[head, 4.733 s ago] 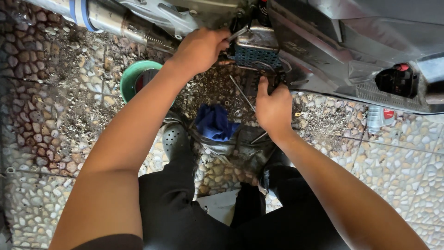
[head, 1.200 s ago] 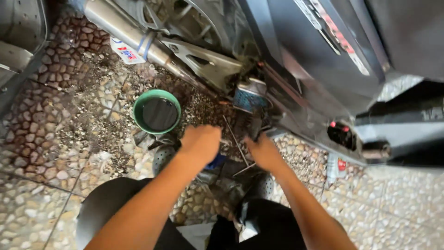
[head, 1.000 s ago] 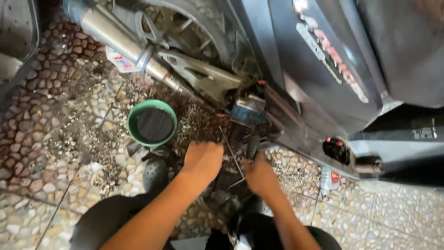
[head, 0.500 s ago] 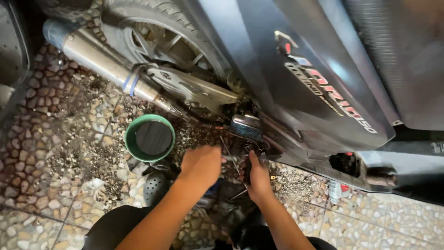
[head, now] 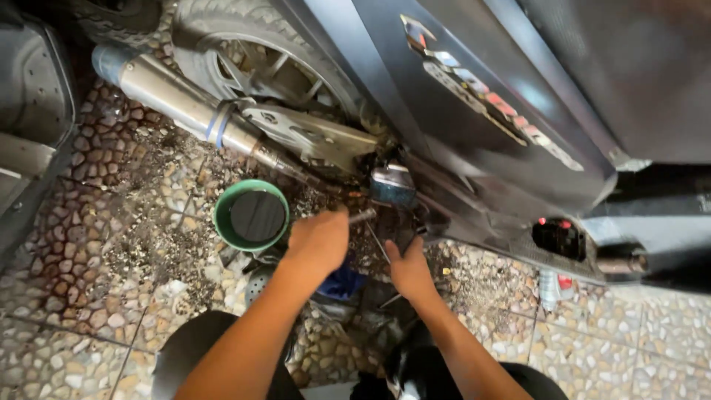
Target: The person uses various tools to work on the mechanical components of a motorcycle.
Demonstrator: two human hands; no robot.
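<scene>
View from above, looking down at two bare forearms reaching toward the underside of a dark scooter [head: 474,148] parked on a pebble-patterned tile floor [head: 81,281].

Left hand [head: 318,241]: fist closed around a thin metal tool [head: 363,216], its short end poking out to the right of the knuckles, pointing at the engine area. Grip tight on the tool.

Right hand [head: 409,270]: just right of the left hand, near but apart from it, palm down, fingers [head: 404,248] reaching up under the scooter's lower edge. Fingertips are lost in shadow, so can't tell if that grip is holding anything or just resting.

Between and just above the hands: a small blue-grey engine part [head: 392,185] under the body panel.

Left of the left hand, near it: a green round tub [head: 250,216] w/ dark contents, standing upright on the floor. Below the left wrist: a blue rag [head: 342,283], partly hidden by the arm.

Upper left: rear wheel [head: 244,44] and a long silver exhaust pipe [head: 185,107] running diagonally down toward the engine.

Right side, well apart from the hands: a small bottle w/ red cap [head: 549,287] on the floor below the panel. Floor around the tub is scattered w/ dark grit.

Bottom edge: person's dark trousers [head: 192,348], crouched.
</scene>
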